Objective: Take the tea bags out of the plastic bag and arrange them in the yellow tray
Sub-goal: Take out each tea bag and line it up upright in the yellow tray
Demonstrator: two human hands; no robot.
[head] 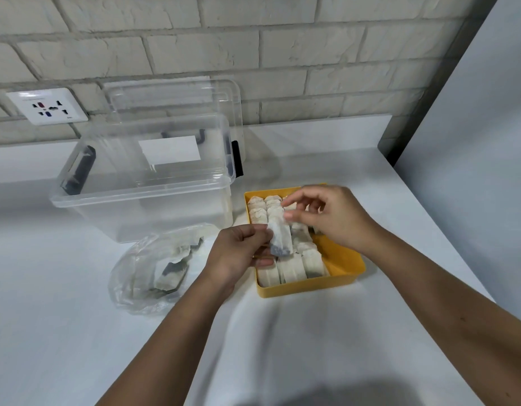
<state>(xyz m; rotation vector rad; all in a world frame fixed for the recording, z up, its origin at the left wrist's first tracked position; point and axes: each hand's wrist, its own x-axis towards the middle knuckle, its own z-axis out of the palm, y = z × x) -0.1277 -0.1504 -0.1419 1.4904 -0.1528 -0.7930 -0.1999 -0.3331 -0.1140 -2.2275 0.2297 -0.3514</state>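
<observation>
The yellow tray (345, 260) lies on the white table, right of centre, with several white tea bags (294, 268) standing in rows inside it. A clear plastic bag (136, 276) lies to its left with a few tea bags left in it. My left hand (238, 253) pinches a single tea bag (279, 237) by its left edge, holding it over the tray's left side. My right hand (326, 215) hovers above the tray, with its thumb and forefinger on the top corner of that same tea bag.
An open clear storage box (142, 177) with dark latches stands behind the plastic bag, its lid leaning on the brick wall. A wall socket (47, 106) is at the far left. The table's right edge runs diagonally past the tray.
</observation>
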